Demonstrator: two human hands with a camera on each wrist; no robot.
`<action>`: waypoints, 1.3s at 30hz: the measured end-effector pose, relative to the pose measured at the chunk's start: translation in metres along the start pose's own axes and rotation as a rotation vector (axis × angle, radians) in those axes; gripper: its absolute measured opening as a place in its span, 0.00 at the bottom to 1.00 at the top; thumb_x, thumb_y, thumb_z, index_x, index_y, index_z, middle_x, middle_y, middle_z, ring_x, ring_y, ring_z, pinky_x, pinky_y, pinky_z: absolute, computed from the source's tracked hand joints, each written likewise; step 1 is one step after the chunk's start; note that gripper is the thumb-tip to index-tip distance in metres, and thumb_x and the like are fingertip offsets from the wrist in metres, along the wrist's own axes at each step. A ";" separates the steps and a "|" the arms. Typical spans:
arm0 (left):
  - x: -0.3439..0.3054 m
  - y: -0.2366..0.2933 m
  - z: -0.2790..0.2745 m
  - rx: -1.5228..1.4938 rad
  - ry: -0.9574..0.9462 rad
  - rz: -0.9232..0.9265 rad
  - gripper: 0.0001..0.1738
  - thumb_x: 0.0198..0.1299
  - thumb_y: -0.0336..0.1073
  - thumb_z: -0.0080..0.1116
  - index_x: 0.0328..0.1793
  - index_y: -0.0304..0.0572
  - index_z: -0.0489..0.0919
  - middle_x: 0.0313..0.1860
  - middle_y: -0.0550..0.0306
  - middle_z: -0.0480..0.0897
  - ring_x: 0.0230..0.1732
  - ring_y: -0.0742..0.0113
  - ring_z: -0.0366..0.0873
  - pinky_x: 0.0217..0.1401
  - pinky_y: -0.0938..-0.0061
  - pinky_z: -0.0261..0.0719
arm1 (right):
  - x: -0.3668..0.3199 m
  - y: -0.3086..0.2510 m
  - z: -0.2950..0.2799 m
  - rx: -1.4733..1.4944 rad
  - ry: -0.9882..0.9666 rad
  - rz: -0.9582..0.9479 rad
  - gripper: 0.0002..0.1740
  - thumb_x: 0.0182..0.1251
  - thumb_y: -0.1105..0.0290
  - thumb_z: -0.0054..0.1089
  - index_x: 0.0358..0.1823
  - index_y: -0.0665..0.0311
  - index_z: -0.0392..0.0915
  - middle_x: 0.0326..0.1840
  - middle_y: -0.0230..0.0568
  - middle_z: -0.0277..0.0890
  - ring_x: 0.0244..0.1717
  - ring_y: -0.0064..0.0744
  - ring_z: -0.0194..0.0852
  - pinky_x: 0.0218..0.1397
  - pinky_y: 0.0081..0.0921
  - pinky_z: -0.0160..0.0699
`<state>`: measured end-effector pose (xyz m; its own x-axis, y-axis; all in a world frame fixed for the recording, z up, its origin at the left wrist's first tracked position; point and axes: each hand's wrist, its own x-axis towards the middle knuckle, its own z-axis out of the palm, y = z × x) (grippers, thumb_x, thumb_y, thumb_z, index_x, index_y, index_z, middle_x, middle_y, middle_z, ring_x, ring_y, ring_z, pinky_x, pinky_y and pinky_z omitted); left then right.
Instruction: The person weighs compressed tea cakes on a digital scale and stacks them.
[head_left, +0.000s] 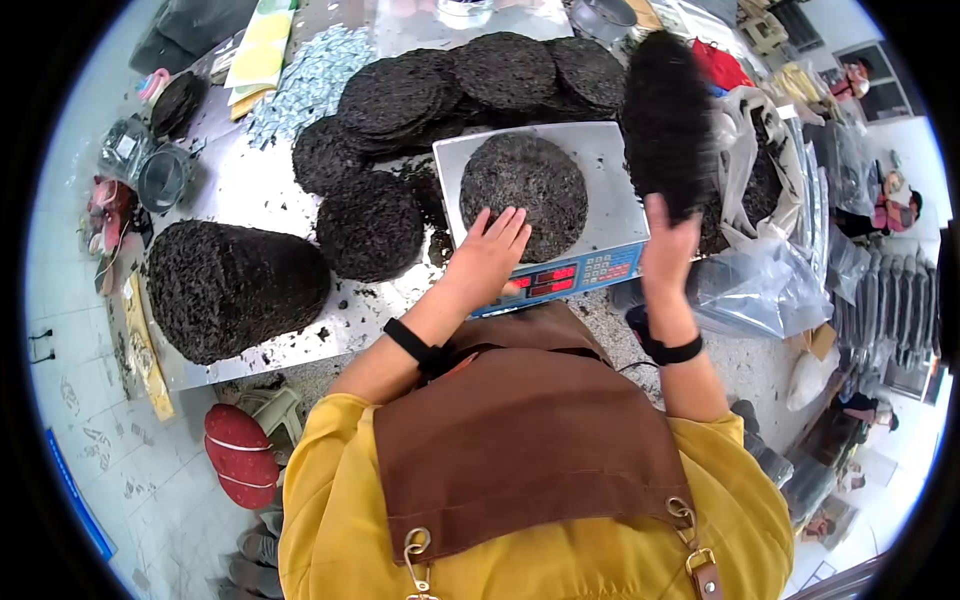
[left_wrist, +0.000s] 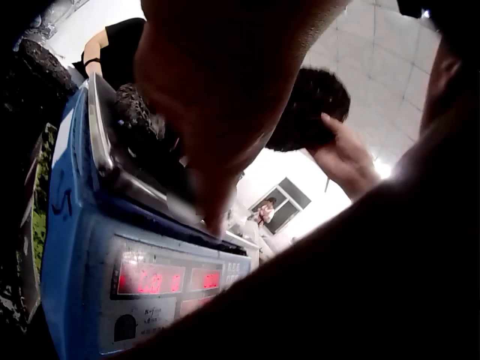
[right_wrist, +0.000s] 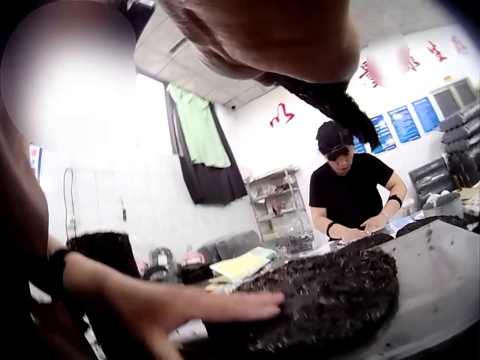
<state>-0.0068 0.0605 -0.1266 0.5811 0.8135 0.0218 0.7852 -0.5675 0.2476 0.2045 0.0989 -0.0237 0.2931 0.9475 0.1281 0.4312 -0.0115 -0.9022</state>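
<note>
A blue electronic scale (head_left: 625,258) with a metal pan and lit red digits stands in front of me. On its pan lies a round, dark, flaky disc that looks like dried seaweed (head_left: 530,175). My left hand (head_left: 485,262) rests on the near left part of this disc with its fingers straight. To the right of the scale, my right hand (head_left: 668,255) grips a second seaweed disc (head_left: 668,130) by its near edge, tilted up and blurred. In the left wrist view, the thumb of the right hand (left_wrist: 346,159) lies against the raised disc (left_wrist: 315,109).
Stacks of seaweed discs (head_left: 395,95) line the scale's far and left sides. A tall seaweed pile (head_left: 235,285) lies at the table's left. On the right stand an open plastic bag (head_left: 738,165) and clear plastic (head_left: 765,290). A person in black (right_wrist: 352,191) works across the table.
</note>
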 end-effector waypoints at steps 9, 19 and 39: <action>-0.087 -0.053 -0.029 -0.204 0.435 -0.532 0.21 0.52 0.32 0.61 0.54 0.39 0.76 0.57 0.49 0.76 0.60 0.50 0.71 0.63 0.62 0.69 | -0.027 0.048 0.044 -0.765 -0.698 -0.721 0.42 0.48 0.73 0.55 0.70 0.60 0.55 0.73 0.48 0.51 0.75 0.48 0.42 0.74 0.56 0.39; -0.049 -0.048 -0.086 -0.365 0.606 -0.544 0.25 0.54 0.29 0.61 0.60 0.41 0.72 0.62 0.51 0.72 0.57 0.56 0.74 0.54 0.69 0.76 | 0.113 -0.008 -0.064 0.089 -0.313 -0.272 0.30 0.61 0.73 0.57 0.65 0.68 0.61 0.66 0.51 0.61 0.62 0.37 0.66 0.59 0.29 0.71; -0.107 -0.111 0.036 0.071 -0.134 -0.876 0.61 0.31 0.52 0.76 0.74 0.46 0.56 0.74 0.44 0.54 0.73 0.48 0.52 0.70 0.48 0.54 | 0.173 0.035 0.225 0.465 -0.865 0.383 0.37 0.56 0.65 0.68 0.63 0.69 0.58 0.57 0.47 0.69 0.56 0.38 0.69 0.54 0.36 0.74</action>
<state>-0.1486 0.0318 -0.1915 -0.2180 0.9400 -0.2624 0.9684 0.2417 0.0614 0.0788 0.3341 -0.1259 -0.4467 0.8139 -0.3714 0.0153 -0.4081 -0.9128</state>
